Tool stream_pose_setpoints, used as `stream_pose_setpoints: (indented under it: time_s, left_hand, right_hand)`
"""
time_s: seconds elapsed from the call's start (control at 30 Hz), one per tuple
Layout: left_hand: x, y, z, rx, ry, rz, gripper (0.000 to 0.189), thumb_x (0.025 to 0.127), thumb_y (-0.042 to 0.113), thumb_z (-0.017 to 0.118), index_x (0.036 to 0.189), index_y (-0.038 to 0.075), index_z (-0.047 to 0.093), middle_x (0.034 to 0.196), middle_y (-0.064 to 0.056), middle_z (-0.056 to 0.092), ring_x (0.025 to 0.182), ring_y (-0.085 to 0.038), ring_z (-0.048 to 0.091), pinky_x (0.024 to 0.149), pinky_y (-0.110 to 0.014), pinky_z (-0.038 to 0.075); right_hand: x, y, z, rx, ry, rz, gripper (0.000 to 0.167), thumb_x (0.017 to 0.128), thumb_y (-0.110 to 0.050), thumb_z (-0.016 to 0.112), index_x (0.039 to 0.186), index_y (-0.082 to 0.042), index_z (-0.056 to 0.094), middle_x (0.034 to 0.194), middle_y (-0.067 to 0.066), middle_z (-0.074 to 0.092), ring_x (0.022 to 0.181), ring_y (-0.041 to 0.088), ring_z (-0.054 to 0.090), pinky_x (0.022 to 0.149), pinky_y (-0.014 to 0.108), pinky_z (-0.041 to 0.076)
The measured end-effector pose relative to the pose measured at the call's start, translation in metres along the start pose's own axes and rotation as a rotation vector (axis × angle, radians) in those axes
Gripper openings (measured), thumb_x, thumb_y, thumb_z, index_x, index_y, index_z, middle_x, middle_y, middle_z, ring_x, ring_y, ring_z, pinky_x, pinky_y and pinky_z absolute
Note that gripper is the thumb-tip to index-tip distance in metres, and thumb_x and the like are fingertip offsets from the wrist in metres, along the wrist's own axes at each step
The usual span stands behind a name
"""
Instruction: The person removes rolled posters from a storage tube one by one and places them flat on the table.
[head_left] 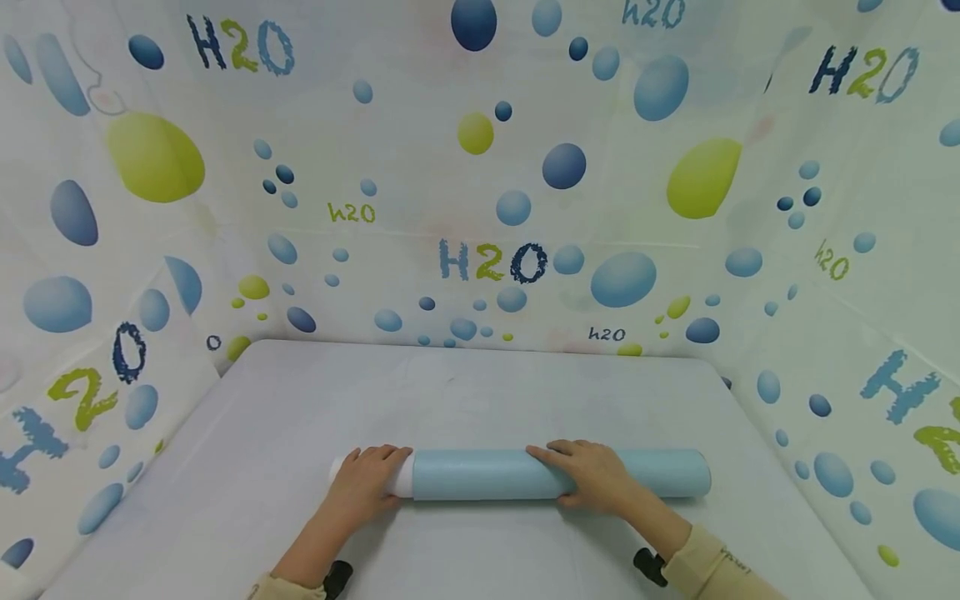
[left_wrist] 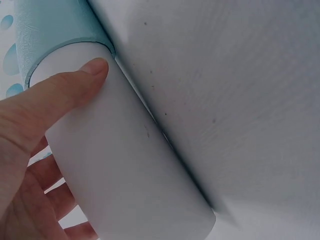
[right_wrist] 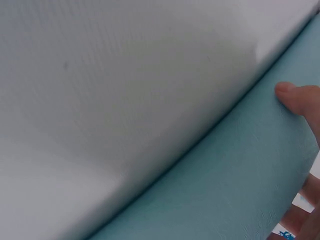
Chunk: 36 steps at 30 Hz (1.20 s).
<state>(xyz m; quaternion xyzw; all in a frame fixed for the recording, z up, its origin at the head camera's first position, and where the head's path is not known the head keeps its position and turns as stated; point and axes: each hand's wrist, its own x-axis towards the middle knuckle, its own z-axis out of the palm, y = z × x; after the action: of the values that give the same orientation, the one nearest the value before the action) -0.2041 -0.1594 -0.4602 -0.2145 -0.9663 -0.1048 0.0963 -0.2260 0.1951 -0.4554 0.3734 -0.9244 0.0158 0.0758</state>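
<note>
A long tube (head_left: 487, 477) lies sideways on the white table, light blue over most of its length, with a smooth white section (left_wrist: 125, 150) at its left end. Around that white section my left hand (head_left: 366, 482) is curled, the thumb on the near side and the fingers over the far side. In the left wrist view, the thumb lies just beside the edge where the blue part begins. My right hand (head_left: 588, 475) grips the blue part right of its middle, with thumb in front and fingers behind. What the tube contains, if anything, is hidden.
The white tabletop (head_left: 450, 383) stretches around the tube. Sheets printed with blue and green drops (head_left: 624, 279) and H2O lettering hang behind it and at both sides. A black device (head_left: 649, 567) shows at the right wrist, and another (head_left: 337, 577) at the left.
</note>
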Motion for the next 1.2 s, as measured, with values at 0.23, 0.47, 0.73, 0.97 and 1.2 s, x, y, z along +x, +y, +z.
stream_pose_setpoints:
  time_s: [0.23,0.47,0.73,0.97,1.2]
  left_hand:
    - [0.001,0.002,-0.002,0.008,-0.011,-0.005,0.062,0.059,0.018,0.086,0.114,0.008,0.058,0.107,-0.009,0.060,0.099,-0.031,0.056,0.084,-0.057,0.040]
    - [0.002,-0.001,0.001,0.026,-0.004,-0.008,0.061,0.059,0.019,0.086,0.113,0.010,0.058,0.105,-0.007,0.060,0.096,-0.030,0.057,0.082,-0.056,0.042]
    - [-0.001,-0.002,0.001,0.041,-0.003,-0.019,0.060,0.058,0.019,0.086,0.110,0.011,0.059,0.102,-0.006,0.061,0.094,-0.029,0.057,0.078,-0.055,0.043]
    - [-0.002,-0.003,0.001,0.033,0.021,-0.012,0.058,0.058,0.017,0.086,0.109,0.011,0.059,0.102,-0.007,0.061,0.093,-0.030,0.058,0.077,-0.056,0.043]
    - [-0.003,-0.006,0.002,0.058,0.022,-0.017,0.058,0.060,0.017,0.085,0.110,0.011,0.058,0.103,-0.008,0.061,0.094,-0.031,0.057,0.078,-0.055,0.043]
  right_hand:
    - [0.001,0.003,-0.004,-0.006,-0.050,-0.011,0.084,0.067,-0.039,0.079,0.139,-0.027,0.037,0.119,0.006,0.057,0.097,0.027,0.059,0.071,0.042,0.051]
    - [0.001,0.005,-0.008,-0.007,-0.054,-0.026,0.083,0.066,-0.037,0.080,0.138,-0.026,0.039,0.112,0.006,0.059,0.093,0.025,0.060,0.067,0.040,0.051]
    - [-0.006,0.009,-0.010,0.041,-0.060,-0.031,0.082,0.065,-0.032,0.082,0.136,-0.023,0.042,0.111,0.007,0.060,0.091,0.025,0.061,0.068,0.039,0.051]
    - [-0.012,0.014,-0.012,0.061,-0.070,-0.005,0.082,0.065,-0.032,0.082,0.136,-0.023,0.043,0.113,0.006,0.060,0.092,0.025,0.061,0.069,0.041,0.051]
    - [-0.019,0.021,-0.013,0.073,-0.068,0.020,0.082,0.064,-0.031,0.082,0.136,-0.024,0.043,0.114,0.007,0.060,0.093,0.026,0.061,0.071,0.043,0.051]
